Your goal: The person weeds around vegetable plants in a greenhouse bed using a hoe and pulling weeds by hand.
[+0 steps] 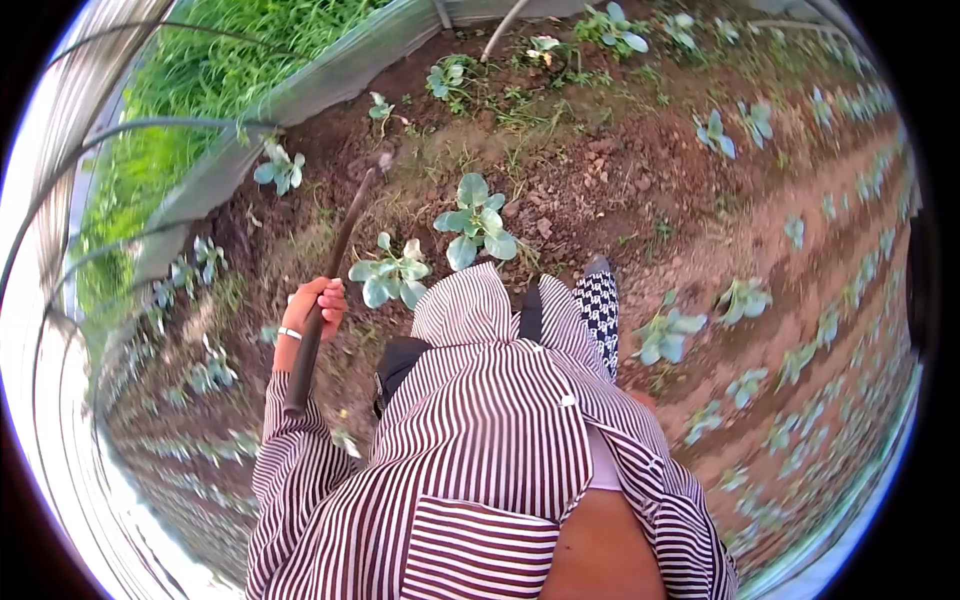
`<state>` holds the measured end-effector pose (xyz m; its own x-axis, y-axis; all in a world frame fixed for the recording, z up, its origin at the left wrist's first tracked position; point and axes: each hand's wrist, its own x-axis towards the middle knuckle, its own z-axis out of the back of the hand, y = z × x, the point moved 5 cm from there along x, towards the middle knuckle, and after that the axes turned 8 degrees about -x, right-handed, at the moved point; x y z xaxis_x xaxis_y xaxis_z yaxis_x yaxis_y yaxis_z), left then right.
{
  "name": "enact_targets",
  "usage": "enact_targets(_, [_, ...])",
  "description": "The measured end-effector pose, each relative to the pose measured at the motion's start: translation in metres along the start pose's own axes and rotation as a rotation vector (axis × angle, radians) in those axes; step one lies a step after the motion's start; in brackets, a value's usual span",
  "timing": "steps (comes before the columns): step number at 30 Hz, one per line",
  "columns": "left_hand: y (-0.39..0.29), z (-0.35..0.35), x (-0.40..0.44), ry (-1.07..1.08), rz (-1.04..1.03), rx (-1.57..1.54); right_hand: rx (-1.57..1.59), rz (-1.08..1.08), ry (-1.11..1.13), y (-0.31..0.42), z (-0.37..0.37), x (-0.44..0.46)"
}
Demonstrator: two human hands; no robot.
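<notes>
My left hand [316,303], with a pale band on the wrist, is wrapped around a slim hand tool [341,245]. The tool has a thick dark grip and a thinner brown shaft that slants up to a small, blurred tip over the soil. Just right of this hand grows a leafy seedling [390,272] with a few yellowed leaves. A larger blue-green seedling [476,222] stands beyond my knees. Of my right hand [643,400], only a sliver of skin shows past the striped sleeve; its fingers are hidden.
Brown, cloddy soil [590,185] with weeds surrounds me. Rows of seedlings [668,332] run along the right side. On the left, a plastic sheet [335,90] and curved hoops [150,124] edge the bed, with tall grass [230,60] outside. My patterned boot [598,310] is on the ground ahead.
</notes>
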<state>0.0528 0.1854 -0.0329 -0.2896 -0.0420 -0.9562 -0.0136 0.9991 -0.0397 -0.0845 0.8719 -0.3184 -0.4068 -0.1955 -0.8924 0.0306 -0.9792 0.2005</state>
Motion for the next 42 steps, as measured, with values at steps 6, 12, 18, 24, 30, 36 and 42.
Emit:
enact_targets(6, [0.080, -0.078, 0.038, 0.422, -0.097, -0.408, 1.038, 0.177, 0.032, 0.132, 0.296, 0.146])
enact_targets(12, [0.104, -0.101, 0.096, 0.239, -0.127, -0.325, 0.599, 0.531, 0.560, 0.430, 0.266, 0.129])
enact_targets(18, [0.119, -0.065, -0.006, -0.075, -0.323, 0.454, 0.662, 0.207, 1.150, 0.606, 0.050, 0.096])
enact_targets(24, [0.162, 0.028, -0.004, -0.821, -0.469, 1.485, 1.101, -0.034, 0.846, 0.660, -0.097, 0.167])
enact_targets(30, [0.218, 0.121, 0.044, -0.542, -0.481, 1.029, 0.720, 0.108, 0.505, 0.625, -0.096, 0.158])
enact_targets(36, [0.153, 0.121, 0.104, -0.436, -0.772, 0.894, 0.583, 0.463, 0.327, 0.713, -0.022, 0.160])
enact_targets(42, [0.069, 0.053, 0.193, -0.131, -0.664, 0.473, 0.683, 0.590, 0.081, 0.819, 0.067, 0.217])
